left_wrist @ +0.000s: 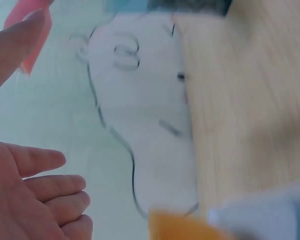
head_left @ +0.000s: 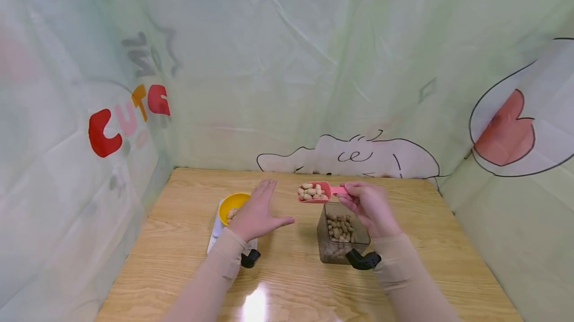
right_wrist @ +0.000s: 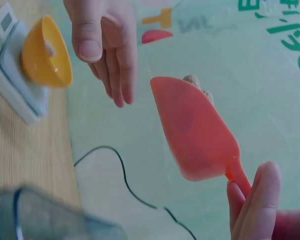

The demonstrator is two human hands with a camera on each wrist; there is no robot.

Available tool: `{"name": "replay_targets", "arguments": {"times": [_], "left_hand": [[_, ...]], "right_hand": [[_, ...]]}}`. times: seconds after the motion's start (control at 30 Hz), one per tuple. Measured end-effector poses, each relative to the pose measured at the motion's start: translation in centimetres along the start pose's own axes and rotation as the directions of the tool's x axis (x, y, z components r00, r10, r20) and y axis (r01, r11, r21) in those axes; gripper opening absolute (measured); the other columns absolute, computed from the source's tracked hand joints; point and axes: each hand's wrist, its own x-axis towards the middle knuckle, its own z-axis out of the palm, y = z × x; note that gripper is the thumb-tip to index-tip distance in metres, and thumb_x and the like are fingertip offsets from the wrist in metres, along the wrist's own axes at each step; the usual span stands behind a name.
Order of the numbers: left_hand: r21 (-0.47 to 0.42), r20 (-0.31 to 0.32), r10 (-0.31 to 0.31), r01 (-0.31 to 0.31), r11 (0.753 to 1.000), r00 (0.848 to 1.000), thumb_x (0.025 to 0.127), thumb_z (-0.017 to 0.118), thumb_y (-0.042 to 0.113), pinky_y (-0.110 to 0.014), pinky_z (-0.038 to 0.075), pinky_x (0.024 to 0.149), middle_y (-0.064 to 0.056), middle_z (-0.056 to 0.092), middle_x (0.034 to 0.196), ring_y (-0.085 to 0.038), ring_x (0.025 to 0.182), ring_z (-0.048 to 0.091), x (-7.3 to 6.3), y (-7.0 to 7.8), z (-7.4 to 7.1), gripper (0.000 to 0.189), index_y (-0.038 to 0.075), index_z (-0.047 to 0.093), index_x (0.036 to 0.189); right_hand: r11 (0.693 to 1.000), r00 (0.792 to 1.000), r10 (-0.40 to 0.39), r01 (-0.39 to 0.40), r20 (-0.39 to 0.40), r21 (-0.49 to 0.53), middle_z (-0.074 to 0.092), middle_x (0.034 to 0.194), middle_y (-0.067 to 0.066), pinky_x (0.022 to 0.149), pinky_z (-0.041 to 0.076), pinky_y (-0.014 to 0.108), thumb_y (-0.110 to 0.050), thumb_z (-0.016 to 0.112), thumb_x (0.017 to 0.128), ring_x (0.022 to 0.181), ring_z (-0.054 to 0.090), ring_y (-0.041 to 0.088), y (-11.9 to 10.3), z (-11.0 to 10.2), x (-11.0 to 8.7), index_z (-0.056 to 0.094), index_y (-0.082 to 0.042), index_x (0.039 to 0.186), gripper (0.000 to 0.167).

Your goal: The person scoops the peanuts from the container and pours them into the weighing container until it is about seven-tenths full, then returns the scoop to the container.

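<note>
Pink and loaded with peanuts (head_left: 310, 192), the scoop (right_wrist: 197, 135) hangs pinched in the right hand (head_left: 367, 207) near the box (head_left: 334, 208), where more remain, while the empty left hand (head_left: 257, 215) hovers unfurled near the bowl (head_left: 234, 199), which already has some, so work seems midway, this load not yet emptied.

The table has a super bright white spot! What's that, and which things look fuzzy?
Head view: glare on the table, probably reflected light; left wrist view: the yellow bowl is blurry at the bottom edge; right wrist view: the see-through box is blurry, while the scoop looks sharper.
</note>
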Motion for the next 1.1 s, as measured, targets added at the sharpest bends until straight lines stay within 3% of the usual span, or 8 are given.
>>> {"name": "replay_targets", "arguments": {"times": [0.27,0.47,0.73,1.1], "left_hand": [[0.021,-0.091,-0.123,0.125,0.992,0.988,0.089,0.075,0.072,-0.058,0.032,0.133,-0.013,0.022,0.181,-0.034,0.169,0.021,-2.2,-4.4,-2.4,0.116,0.01,0.023,0.172],[-0.001,-0.129,-0.169,0.17,0.985,0.977,0.09,0.079,0.063,-0.059,0.034,0.131,-0.015,0.022,0.18,-0.038,0.167,0.025,-3.8,-6.7,-2.9,0.112,0.006,0.027,0.17],[-0.012,-0.112,-0.218,0.218,0.976,0.969,0.088,0.082,0.061,-0.065,0.033,0.129,-0.021,0.02,0.18,-0.043,0.167,0.021,-5.5,-8.7,-2.5,0.115,0.002,0.026,0.169],[0.004,-0.091,-0.239,0.241,0.971,0.967,0.085,0.084,0.063,-0.068,0.036,0.127,-0.025,0.022,0.178,-0.047,0.165,0.025,-5.8,-9.7,-1.7,0.114,0.0,0.033,0.166]], "right_hand": [[1.0,0.999,-0.03,0.03,0.02,-0.007,0.077,0.085,0.003,0.074,0.066,0.021,0.002,0.051,0.108,0.07,0.074,0.009,0.5,3.9,1.0,0.064,0.013,0.125,0.023],[0.999,0.999,-0.026,0.027,0.039,-0.023,0.077,0.085,0.007,0.072,0.067,0.023,0.002,0.053,0.108,0.068,0.077,0.01,1.9,6.4,1.8,0.064,0.016,0.125,0.025],[0.999,0.997,-0.004,0.008,0.076,-0.047,0.077,0.087,0.013,0.072,0.068,0.026,0.0,0.056,0.108,0.07,0.08,0.014,3.8,10.0,2.9,0.065,0.018,0.124,0.026],[0.986,0.997,-0.06,0.066,0.046,-0.155,0.075,0.094,0.019,0.071,0.068,0.028,-0.001,0.059,0.107,0.07,0.077,0.012,5.1,13.4,3.3,0.069,0.016,0.117,0.022]]}}
